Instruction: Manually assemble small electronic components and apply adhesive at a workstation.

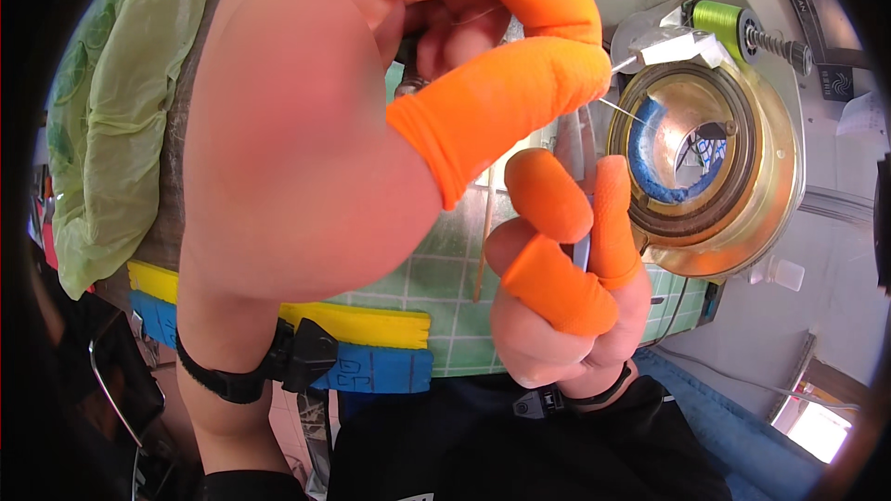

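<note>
My left hand point(316, 144) looms large at the left and centre, with orange finger covers on its thumb and index finger. Those two tips are pinched together, and a thin pale strand point(620, 110) runs from them toward a brass ring point(761, 186) with a blue fuzzy lining point(643, 153). Lower down, my right hand point(568, 301), also in orange covers, is closed around a narrow silvery metal tool point(582, 252). Fingers hide much of this tool, so its kind cannot be told. The right fingertips are close to the brass ring's left side.
A spool of bright green thread point(716, 17) sits above the ring. The green tiled tabletop point(445, 269) has a thin wooden stick point(486, 232) on it. Yellow point(371, 323) and blue strips point(390, 366) line its front edge. A pale green plastic-covered bundle point(121, 111) stands far left.
</note>
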Available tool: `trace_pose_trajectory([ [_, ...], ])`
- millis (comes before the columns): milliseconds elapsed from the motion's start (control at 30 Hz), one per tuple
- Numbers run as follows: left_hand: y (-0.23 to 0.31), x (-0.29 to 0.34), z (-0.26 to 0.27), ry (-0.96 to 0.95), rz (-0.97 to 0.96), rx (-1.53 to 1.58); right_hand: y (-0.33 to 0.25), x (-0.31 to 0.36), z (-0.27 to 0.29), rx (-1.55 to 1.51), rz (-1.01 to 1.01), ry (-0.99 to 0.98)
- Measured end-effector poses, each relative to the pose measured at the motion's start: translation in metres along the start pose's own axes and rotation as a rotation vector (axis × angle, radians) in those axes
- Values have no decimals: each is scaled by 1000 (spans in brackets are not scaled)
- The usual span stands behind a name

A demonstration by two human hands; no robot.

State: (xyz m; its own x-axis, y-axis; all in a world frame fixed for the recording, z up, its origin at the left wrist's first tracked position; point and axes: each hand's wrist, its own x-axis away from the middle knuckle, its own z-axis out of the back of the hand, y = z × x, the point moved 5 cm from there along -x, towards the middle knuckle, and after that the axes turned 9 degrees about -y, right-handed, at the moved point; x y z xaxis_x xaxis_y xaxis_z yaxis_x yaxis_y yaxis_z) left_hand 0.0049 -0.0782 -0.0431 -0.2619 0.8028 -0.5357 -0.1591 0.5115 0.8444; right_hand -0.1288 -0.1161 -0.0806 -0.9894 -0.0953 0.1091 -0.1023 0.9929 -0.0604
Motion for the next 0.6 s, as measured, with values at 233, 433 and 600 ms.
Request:
trace_pose_trajectory([
  [233,-1,2,-6,-3,-20,70,0,0,1,16,-14,15],
  [433,-9,-4,-1,-5,-48,129,-5,2,2,-10,23,11],
  [600,-1,7,24,97,-42,-124,23,56,8,77,-195,-64],
])
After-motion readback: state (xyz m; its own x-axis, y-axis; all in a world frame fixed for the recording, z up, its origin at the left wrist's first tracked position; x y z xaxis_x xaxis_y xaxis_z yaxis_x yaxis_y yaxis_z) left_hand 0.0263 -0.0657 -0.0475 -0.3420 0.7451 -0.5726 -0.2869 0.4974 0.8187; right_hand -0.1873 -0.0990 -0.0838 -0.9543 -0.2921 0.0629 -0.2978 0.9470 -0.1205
